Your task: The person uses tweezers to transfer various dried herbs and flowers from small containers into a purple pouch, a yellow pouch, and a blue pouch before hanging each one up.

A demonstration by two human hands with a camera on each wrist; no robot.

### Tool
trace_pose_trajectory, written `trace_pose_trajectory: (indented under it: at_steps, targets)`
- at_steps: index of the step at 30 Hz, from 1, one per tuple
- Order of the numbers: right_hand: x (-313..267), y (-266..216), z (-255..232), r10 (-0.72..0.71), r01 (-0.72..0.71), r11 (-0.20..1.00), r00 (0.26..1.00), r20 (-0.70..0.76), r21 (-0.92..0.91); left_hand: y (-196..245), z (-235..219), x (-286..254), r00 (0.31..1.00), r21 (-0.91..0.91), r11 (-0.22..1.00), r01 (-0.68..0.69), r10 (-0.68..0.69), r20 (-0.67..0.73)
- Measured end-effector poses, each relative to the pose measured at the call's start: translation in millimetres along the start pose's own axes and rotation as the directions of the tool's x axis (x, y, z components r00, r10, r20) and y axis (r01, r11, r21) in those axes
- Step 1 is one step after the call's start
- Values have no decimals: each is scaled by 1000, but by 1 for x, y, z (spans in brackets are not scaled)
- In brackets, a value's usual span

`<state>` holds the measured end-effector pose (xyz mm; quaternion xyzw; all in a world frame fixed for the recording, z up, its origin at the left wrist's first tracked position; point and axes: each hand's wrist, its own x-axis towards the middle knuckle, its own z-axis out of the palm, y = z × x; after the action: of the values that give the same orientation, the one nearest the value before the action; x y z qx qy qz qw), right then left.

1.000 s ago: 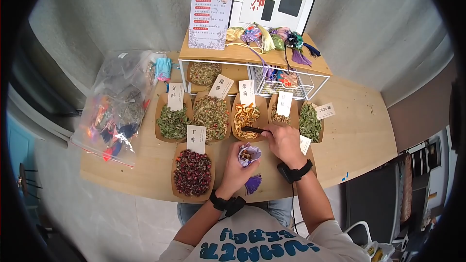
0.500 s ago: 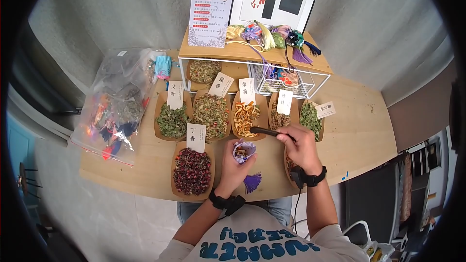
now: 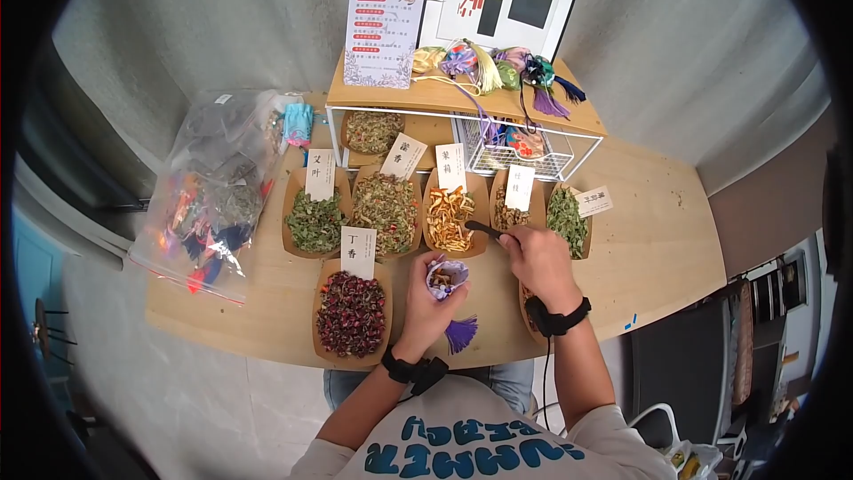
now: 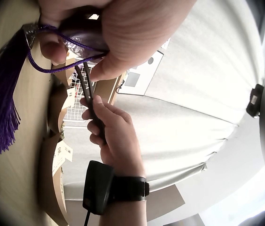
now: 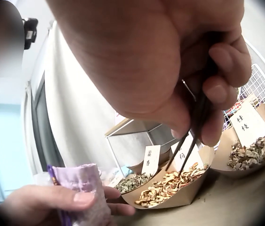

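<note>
My left hand [image 3: 430, 304] holds a small lilac cloth pouch [image 5: 81, 181], its mouth facing up. Dried brown pieces show inside the pouch in the head view. From it hang a purple cord [image 4: 59, 71] and a purple tassel [image 3: 461, 335]. Black tweezers [image 4: 93, 110] are pinched in my right hand [image 3: 543, 267]. Their two tips are slightly apart, right at the yellow-brown dried strips [image 5: 170, 186] in a brown paper tray [image 3: 456, 254]. The right hand covers part of another tray beneath it.
Other paper trays hold dark red buds [image 3: 353, 316], green leaves [image 3: 314, 220] and mixed herbs [image 3: 386, 211], with label cards standing in them. Behind is a wooden shelf [image 3: 480, 98] with finished sachets [image 3: 511, 69] and a wire basket [image 3: 524, 163]. A clear plastic bag [image 3: 209, 204] lies at left.
My right hand first drew right and toward me with the tweezers, then shifted slightly back up and left. The tips now lie at the tray's right side. The left hand with the pouch barely moved.
</note>
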<state>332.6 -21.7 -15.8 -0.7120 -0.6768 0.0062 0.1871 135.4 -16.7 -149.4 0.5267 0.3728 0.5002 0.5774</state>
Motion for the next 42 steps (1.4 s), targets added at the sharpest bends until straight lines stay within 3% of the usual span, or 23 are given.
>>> trace_pose_trajectory:
  at_steps: [5, 14, 19, 26, 39, 42]
  targets:
    - [5, -8, 6, 44, -34, 993, 995, 89, -111, 8, 1, -1, 1000, -34, 999, 8, -8, 5]
    - [1, -4, 3, -29, 28, 1000, 992, 121, 11, 10, 0, -2, 999, -31, 999, 11, -10, 40]
    - [-1, -2, 2, -45, 40, 996, 997, 60, 79, 10, 0, -2, 999, -48, 999, 26, -24, 39]
    - [-2, 4, 4, -62, 56, 997, 992, 109, 59, 11, 0, -2, 999, -40, 999, 31, -29, 44]
    - [-1, 8, 17, -94, 94, 995, 996, -10, 29, 9, 1, -2, 998, -43, 999, 32, -30, 53]
    - [0, 9, 18, -81, 85, 994, 995, -65, 63, 6, 1, -1, 998, -22, 999, -43, 44, 43]
